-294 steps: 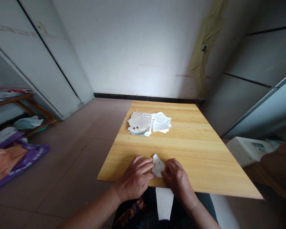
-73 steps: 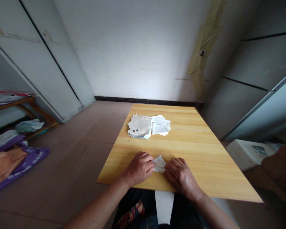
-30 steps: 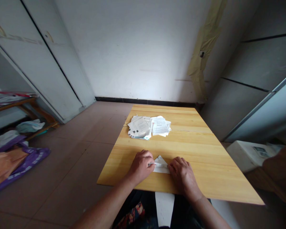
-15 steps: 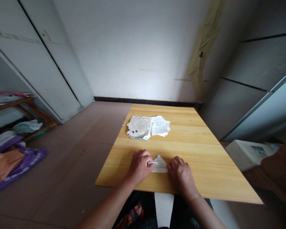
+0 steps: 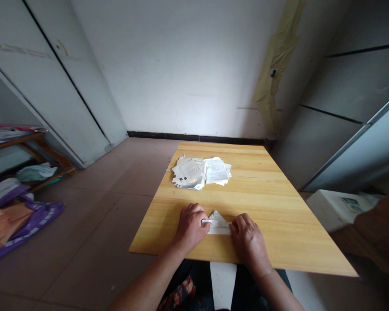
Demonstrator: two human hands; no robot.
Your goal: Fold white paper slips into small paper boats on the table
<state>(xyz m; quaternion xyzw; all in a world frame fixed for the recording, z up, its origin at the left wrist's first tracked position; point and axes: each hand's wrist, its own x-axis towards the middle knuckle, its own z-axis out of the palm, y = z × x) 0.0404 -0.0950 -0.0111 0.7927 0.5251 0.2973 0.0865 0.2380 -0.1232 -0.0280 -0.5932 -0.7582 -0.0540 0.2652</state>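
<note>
My left hand (image 5: pixel 192 223) pinches folded paper (image 5: pixel 219 230), lower centre of frame; my right hand (image 5: pixel 248 233) curled at its right end, can't tell if gripping.

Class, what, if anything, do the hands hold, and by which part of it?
A folded piece of white paper: the left hand grips its left end; the right hand is at its right end, pinching or pressing, I cannot tell which.
</note>
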